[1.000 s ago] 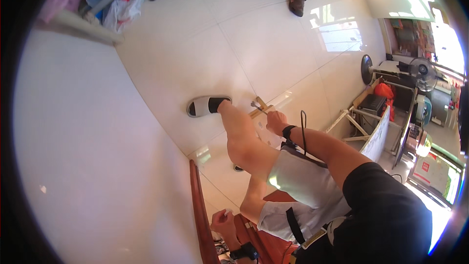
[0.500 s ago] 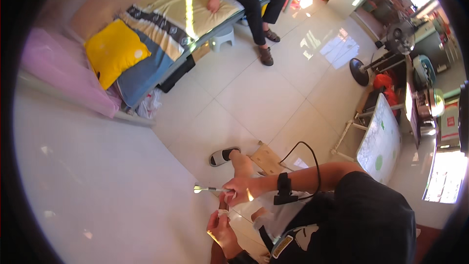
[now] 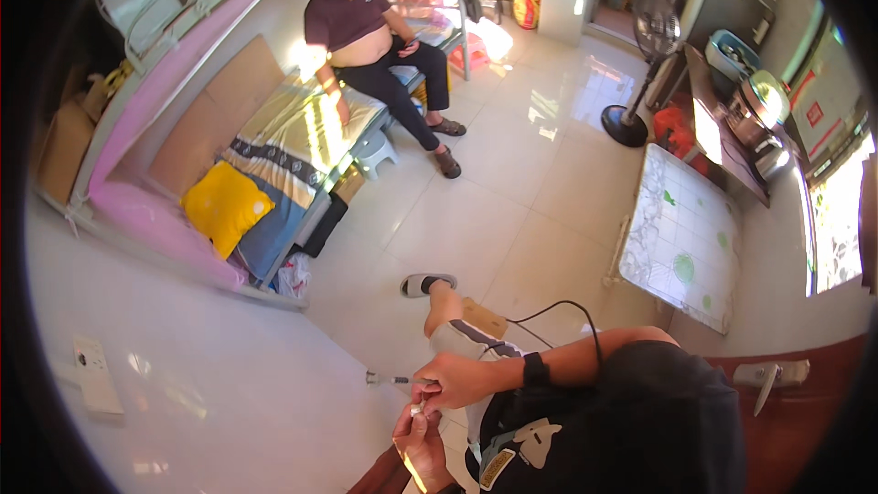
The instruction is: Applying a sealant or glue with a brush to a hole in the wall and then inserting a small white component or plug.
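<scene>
My right hand (image 3: 448, 381), with a black band on its wrist, is closed round a slim rod-like tool (image 3: 400, 380). A metallic shaft and a wider pale end stick out to the left of my fingers. Just below, my left hand (image 3: 418, 434) is closed, pinching a small white piece (image 3: 417, 410) between its fingertips. My two hands nearly touch, and the right fingers partly hide the space between them. What kind of tool and piece these are I cannot make out.
A person (image 3: 366, 46) sits on a bed with a yellow pillow (image 3: 227, 209). A low table (image 3: 681, 238) with a patterned top and a standing fan (image 3: 631, 119) are to the right. A black cable (image 3: 572, 304) loops above my right forearm. A socket plate (image 3: 96, 375) is at left.
The view has tilted up, showing more of the seated person and the room. My hands stay close together, with the left hand closer to the right and the tool still in the right.
</scene>
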### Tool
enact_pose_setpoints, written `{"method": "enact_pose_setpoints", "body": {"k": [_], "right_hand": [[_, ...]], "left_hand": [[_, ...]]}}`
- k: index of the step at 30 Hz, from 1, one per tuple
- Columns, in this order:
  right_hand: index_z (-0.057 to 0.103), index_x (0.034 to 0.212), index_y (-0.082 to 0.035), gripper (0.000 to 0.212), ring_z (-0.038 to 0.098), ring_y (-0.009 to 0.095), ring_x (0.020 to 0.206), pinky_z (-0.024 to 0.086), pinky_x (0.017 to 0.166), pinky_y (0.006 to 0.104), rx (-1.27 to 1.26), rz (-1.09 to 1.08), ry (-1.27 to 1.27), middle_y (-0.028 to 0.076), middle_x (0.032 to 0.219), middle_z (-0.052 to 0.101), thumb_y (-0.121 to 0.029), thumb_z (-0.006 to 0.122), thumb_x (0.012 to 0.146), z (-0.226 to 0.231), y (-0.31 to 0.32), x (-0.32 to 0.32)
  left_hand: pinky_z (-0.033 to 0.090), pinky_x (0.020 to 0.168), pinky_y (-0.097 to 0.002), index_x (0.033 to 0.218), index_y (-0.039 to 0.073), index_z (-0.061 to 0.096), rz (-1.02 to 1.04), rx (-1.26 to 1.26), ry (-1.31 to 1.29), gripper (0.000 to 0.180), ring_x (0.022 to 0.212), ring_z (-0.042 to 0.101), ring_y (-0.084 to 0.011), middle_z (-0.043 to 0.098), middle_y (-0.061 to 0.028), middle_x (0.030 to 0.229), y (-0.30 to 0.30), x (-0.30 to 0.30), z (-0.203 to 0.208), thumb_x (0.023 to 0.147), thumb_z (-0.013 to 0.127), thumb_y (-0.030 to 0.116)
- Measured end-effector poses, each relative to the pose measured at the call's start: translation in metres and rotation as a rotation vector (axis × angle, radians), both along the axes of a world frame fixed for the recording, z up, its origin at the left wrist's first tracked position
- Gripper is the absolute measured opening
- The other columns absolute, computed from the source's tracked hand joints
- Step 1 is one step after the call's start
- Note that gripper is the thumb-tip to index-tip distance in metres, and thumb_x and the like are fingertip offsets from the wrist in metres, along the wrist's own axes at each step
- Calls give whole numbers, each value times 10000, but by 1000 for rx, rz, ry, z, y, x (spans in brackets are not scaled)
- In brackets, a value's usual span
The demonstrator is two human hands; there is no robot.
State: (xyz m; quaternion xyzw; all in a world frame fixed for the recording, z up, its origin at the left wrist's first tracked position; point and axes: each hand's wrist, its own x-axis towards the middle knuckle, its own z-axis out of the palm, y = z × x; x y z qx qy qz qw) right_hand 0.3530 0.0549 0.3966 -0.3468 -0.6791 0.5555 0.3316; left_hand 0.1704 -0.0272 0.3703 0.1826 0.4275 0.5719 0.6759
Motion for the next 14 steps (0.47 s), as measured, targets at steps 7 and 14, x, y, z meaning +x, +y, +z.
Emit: {"method": "enact_pose_setpoints", "body": {"k": [7,14], "right_hand": [[649,803,8,212,615,292,601,467,564,382,48,105,5,117,682,653,-135,772,707,22,-3,19],[606,720,7,337,653,340,639,503,608,395,164,86,-244,142,668,656,-246,826,695,9,18,74]], "left_hand": [[453,1057,-324,1144,-90,599,-230,62,-93,224,1156,598,-201,609,-156,1280,-8,-8,0,957,609,34],[526,1038,-324,1293,-95,509,-218,-61,-319,365,1214,606,-252,564,-198,1372,15,42,-48,961,591,34]]}}
